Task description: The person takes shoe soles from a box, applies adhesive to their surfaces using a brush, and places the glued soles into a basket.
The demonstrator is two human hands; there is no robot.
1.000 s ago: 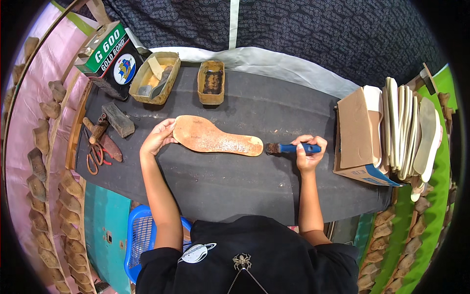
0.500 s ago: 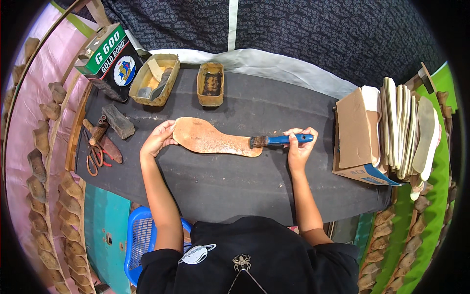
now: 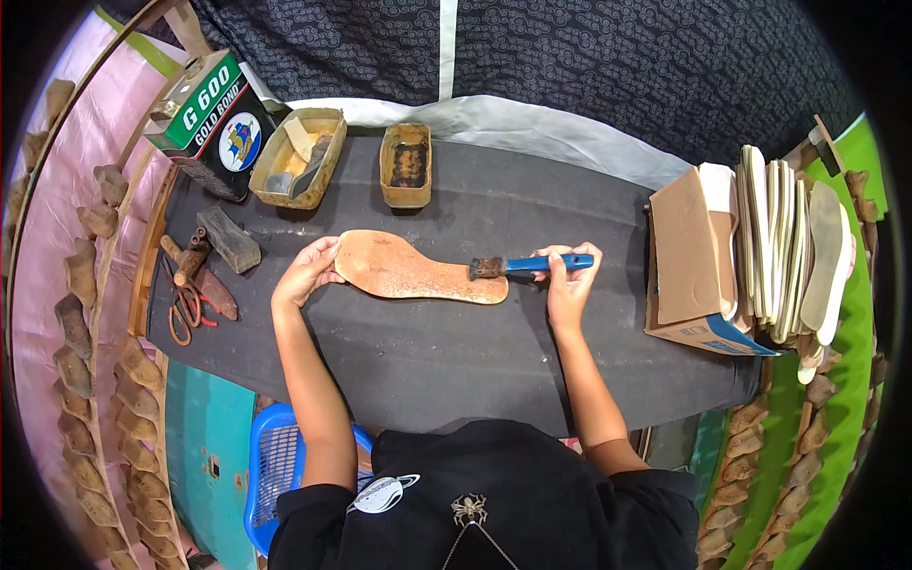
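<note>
A tan shoe insole (image 3: pixel 399 270) with a wet sheen lies lengthwise across the middle of the dark table. My left hand (image 3: pixel 312 270) grips its wide end between thumb and fingers. In my right hand (image 3: pixel 572 285) is a paintbrush (image 3: pixel 532 264) with a blue handle, held closed near the handle's end. The brush's dark, caked bristles rest on the insole's narrow end. Beyond the insole stands a small yellowish tub (image 3: pixel 406 163) stained dark brown inside.
At the back left stand a metal can (image 3: pixel 211 123) and a tub (image 3: pixel 299 157) holding scraps. A dark block (image 3: pixel 228 237), scissors (image 3: pixel 184 309) and a hammer (image 3: pixel 190 255) lie at left. A cardboard box (image 3: pixel 692 256) and a stack of insoles (image 3: pixel 774 247) occupy the right.
My right hand has drawn the brush slightly left and up along the insole's narrow end. The left hand and the insole have stayed nearly still.
</note>
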